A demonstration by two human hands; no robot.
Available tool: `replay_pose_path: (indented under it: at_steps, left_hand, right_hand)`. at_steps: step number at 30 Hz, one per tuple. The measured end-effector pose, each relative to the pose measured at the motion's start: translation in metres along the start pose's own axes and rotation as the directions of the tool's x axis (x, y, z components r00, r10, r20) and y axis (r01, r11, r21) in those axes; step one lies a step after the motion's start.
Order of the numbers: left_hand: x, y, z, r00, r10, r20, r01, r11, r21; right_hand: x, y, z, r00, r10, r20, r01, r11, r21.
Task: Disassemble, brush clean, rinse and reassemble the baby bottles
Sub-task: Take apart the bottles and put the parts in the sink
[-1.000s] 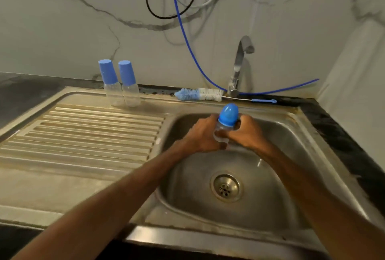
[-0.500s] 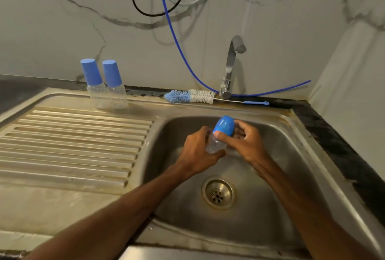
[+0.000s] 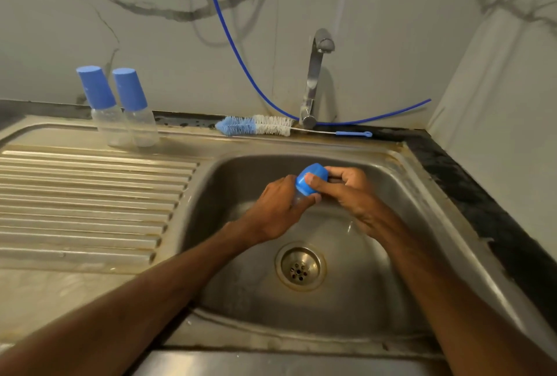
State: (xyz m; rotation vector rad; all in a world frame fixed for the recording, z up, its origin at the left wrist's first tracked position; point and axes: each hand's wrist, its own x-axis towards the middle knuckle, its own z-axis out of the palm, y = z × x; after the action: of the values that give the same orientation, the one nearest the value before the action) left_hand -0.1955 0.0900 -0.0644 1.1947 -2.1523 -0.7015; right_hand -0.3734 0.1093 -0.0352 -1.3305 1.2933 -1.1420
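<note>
Whereas a second earlier the baby bottle (image 3: 297, 198) stands upright between both hands with its cap pointing up, in the head view it now leans over, its blue cap (image 3: 312, 179) tipped toward the right. The left hand (image 3: 275, 211) grips the clear body, which is mostly hidden inside the fingers. The right hand (image 3: 349, 192) has shifted onto the cap, with thumb and fingers curled round it. This looks like the start of taking the bottle apart, the cap being twisted or pulled off; it is still seated, so brushing and rinsing are yet to come. Both hands are held over the sink (image 3: 391, 161), above and behind the drain (image 3: 300, 268), apart from the basin walls, with open room on every side. The tap (image 3: 315, 80) stands behind the basin, with no water seen running. The bottle brush (image 3: 256, 125) lies along the back ledge just left of the tap's base, within easy reach. Two more capped bottles (image 3: 105, 110) (image 3: 137, 110) stand touching side by side at the back of the ribbed draining board (image 3: 90, 195), well to the left. A dark bench (image 3: 470, 195) edges the sink on the right.
</note>
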Motion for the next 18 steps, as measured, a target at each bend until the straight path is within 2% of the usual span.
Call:
replay_pose_path:
  at_steps: [3,5,9,11,13,15,17,18]
  left_hand:
    - [0.004,-0.001,-0.008,0.996,-0.055,0.075,0.063,0.992,-0.105]
    - [0.003,-0.004,-0.009,0.994,-0.05,0.097,0.064,0.988,-0.142]
    - [0.001,-0.007,-0.011,0.998,-0.056,0.039,0.059,0.996,-0.072]
    - [0.001,-0.009,-0.011,0.998,-0.059,-0.014,0.058,0.997,-0.042]
    - [0.001,-0.013,-0.009,0.996,-0.061,-0.057,0.059,0.998,-0.034]
    - [0.001,-0.015,-0.008,0.996,-0.066,-0.057,0.065,0.998,-0.026]
    - [0.001,-0.019,-0.007,0.997,-0.07,-0.039,0.069,0.998,-0.013]
    - [0.002,-0.021,-0.006,0.997,-0.07,-0.036,0.07,0.998,-0.003]
  right_hand:
    - [0.003,-0.001,-0.008,0.996,0.002,0.093,-0.01,0.996,0.085]
    - [0.007,-0.001,-0.01,0.994,0.02,0.107,-0.037,0.987,0.159]
    - [0.015,0.0,-0.015,0.999,0.05,-0.011,-0.042,0.926,0.375]
    - [0.016,0.003,-0.017,0.995,0.075,-0.072,-0.045,0.934,0.353]
    - [0.017,0.01,-0.019,0.987,0.083,-0.138,-0.05,0.973,0.223]
    - [0.018,0.023,-0.023,0.971,0.021,-0.237,-0.043,0.995,-0.087]
    - [0.022,0.041,-0.029,0.965,-0.026,-0.26,-0.082,0.915,-0.396]
    - [0.024,0.049,-0.032,0.968,-0.002,-0.249,-0.131,0.846,-0.516]
